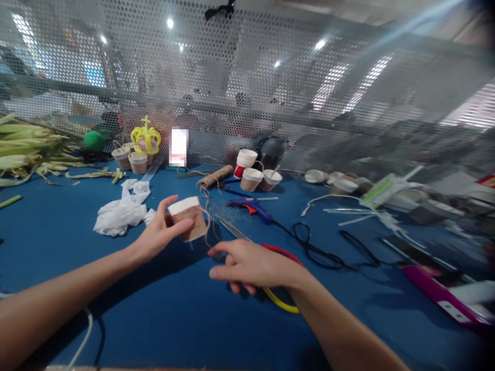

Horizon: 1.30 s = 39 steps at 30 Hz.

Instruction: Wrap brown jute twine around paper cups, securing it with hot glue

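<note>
My left hand point(160, 232) grips a small paper cup point(189, 219), tilted on its side, its white rim band bare above brown twine wound round its wall. Loose twine point(209, 226) runs from the cup down to my right hand point(247, 263), whose fingers are curled about it at the index fingertip; the thumb stands apart. Scissors point(235, 229) with a red and a yellow handle lie partly hidden beneath my right hand. Behind the cup is a roll of twine point(215, 176), with a strand leading towards the cup.
A blue glue gun point(253, 207) with a black cord lies right of centre. Twine-wrapped cups point(251, 179) stand behind it. White crumpled plastic point(121, 211), a yellow crown-shaped piece point(146, 138) and husks point(27, 147) are at left. A purple device point(444, 296) sits at right, before a perforated metal screen point(216, 77).
</note>
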### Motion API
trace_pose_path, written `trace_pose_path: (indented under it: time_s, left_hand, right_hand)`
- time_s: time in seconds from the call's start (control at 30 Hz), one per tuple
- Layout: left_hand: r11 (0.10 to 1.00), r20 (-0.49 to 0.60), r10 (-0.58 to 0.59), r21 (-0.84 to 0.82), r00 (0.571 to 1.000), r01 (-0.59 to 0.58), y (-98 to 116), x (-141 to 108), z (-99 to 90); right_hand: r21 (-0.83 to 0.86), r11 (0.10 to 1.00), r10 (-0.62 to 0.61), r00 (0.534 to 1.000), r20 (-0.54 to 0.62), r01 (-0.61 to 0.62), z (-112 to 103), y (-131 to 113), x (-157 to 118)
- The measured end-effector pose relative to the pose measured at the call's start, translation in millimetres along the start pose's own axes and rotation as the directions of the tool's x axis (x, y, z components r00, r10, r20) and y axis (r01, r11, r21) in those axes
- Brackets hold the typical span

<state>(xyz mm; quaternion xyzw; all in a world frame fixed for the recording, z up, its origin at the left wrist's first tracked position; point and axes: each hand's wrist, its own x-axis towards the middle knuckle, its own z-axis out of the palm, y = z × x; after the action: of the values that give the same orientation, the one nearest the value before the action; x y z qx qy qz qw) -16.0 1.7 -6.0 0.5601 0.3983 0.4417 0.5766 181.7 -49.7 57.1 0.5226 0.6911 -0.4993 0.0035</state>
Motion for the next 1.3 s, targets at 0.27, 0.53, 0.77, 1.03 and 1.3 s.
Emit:
trace_pose_path:
  time_s: [0.27,0.53,0.77,1.03,1.3]
  left_hand:
    - [0.999,0.250,-0.010,-0.031,0.968,0.019,5.1,-8.8,6.2]
    - [0.996,0.369,-0.009,0.087,0.929,-0.025,-1.4,-8.1,6.2]
    - [0.851,0.305,0.226,0.401,0.925,-0.340,9.7,-6.5,-2.1]
    - [0.774,0.349,0.238,0.495,0.906,-0.394,11.6,-7.8,0.8]
    - [0.803,0.362,0.076,0.530,0.929,-0.272,11.2,-8.9,0.4]
  right_hand:
    - [-0.159,0.970,-0.242,0.798,-0.551,0.184,-6.0,8.4,13.2]
    - [0.009,0.948,-0.292,0.877,-0.381,0.320,11.4,17.4,29.2]
    - [0.008,0.961,-0.234,0.833,-0.501,0.275,16.2,21.0,37.5]
    - [-0.168,0.968,-0.248,0.834,-0.493,0.189,23.1,13.4,33.1]
    - [-0.190,0.959,-0.022,0.614,-0.789,-0.210,-61.7,30.6,16.8]
